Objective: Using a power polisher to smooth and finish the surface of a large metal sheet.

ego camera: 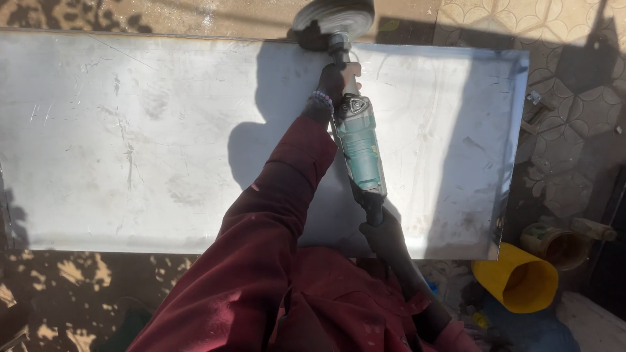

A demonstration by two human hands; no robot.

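The left hand (336, 81) reaches forward along a dark red sleeve (287, 189) and grips the front neck of a grinder (358, 143), just behind its spinning wheel. The right hand (385, 234), gloved or in deep shadow, is closed around the tail of the same tool, close to the person's body. Both hands are clenched on the grinder, one at each end, with its teal body stretched between them.

The round wheel (334, 19) lies just beyond the left hand and is blurred. It meets the far edge of a large metal sheet (130, 130), which lies flat and spreads wide under both arms, reaching far out to the left of the hands and a shorter way to the right. The sheet is dull grey with scuffs and faint swirls.

The step in hand looks like working along the far edge of the sheet with the wheel. Judging from this, the next move calls for a steady two-handed hold and even pressure while guiding the wheel sideways along that edge.

To the right of the right hand, past the sheet's near corner, a yellow bucket (515, 277) lies tipped on patterned ground (574, 111), with a rusty tin (561, 244) just beyond it.
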